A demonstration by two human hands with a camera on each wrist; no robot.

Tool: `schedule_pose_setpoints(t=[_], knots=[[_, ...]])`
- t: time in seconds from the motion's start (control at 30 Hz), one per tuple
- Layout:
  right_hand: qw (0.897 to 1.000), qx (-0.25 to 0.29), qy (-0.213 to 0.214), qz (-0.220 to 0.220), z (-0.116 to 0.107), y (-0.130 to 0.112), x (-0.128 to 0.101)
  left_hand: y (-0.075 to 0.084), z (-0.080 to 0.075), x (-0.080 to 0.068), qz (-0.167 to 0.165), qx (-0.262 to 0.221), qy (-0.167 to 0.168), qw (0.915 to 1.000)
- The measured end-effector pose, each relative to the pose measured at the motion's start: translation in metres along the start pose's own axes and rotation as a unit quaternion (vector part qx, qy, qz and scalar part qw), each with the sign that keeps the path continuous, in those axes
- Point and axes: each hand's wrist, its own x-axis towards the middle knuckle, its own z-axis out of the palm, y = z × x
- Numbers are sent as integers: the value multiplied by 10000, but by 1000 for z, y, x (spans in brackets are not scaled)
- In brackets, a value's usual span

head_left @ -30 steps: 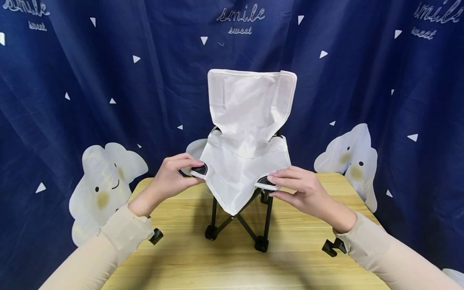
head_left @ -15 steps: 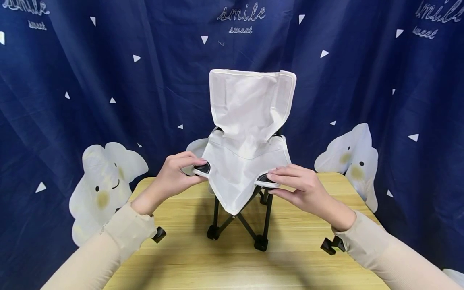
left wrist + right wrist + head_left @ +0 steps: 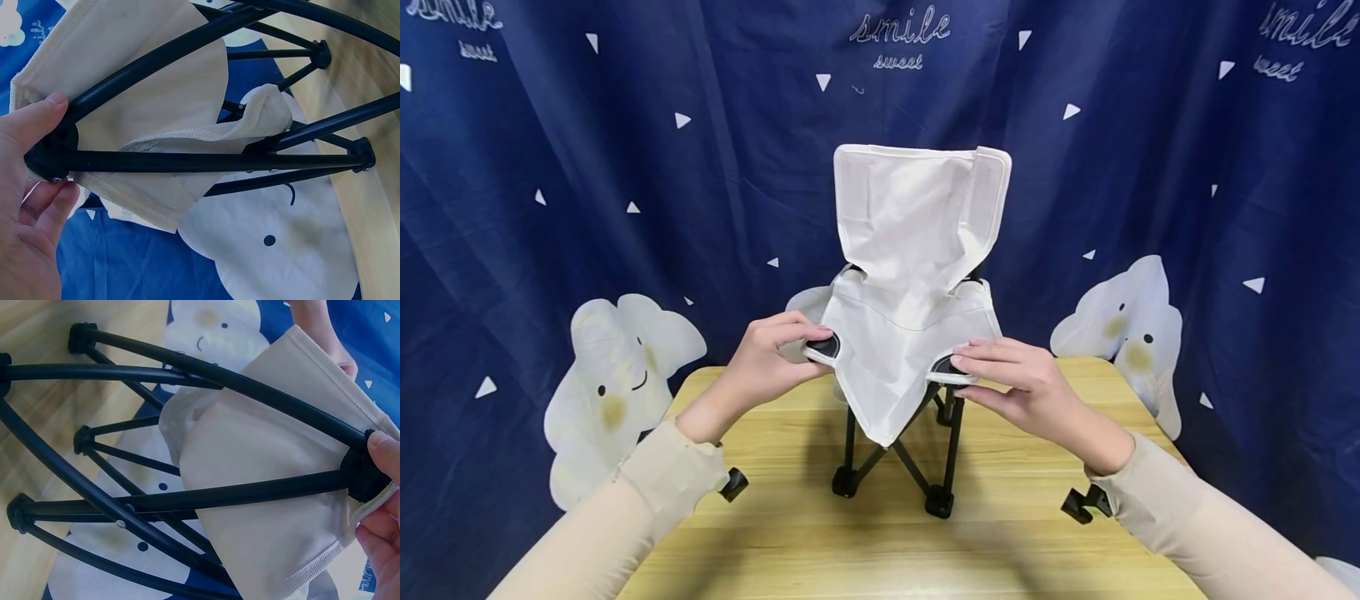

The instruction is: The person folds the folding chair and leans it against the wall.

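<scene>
A small folding camp chair (image 3: pixel 913 221) with white fabric and black legs stands on the wooden table, its backrest upright. The seat sags to a point at the front. My left hand (image 3: pixel 775 354) grips the seat's left front corner, fingers over the black patch and thumb below. At the right front corner, my right hand (image 3: pixel 1018 379) holds the matching black patch the same way. From beneath, the left wrist view shows a black leg joint (image 3: pixel 53 153) between thumb and fingers. Another black joint (image 3: pixel 361 472) sits in the right hand's grasp in the right wrist view.
The wooden table (image 3: pixel 775 533) reaches out on both sides of the chair. Behind it hangs a dark blue curtain (image 3: pixel 737 167) printed with clouds and triangles. A small black mount hangs at each cuff.
Both hands keep their grip on the seat corners. The left hand and its corner have shifted slightly right and inward; the right hand has risen a little. The front legs stand slightly closer together.
</scene>
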Motion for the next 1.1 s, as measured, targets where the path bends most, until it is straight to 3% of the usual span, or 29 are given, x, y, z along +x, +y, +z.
schedule_pose_setpoints(t=[1.1], knots=[[9999,159,-18,62,-2,5,7,8,12,14,149,-63,-20,9999]])
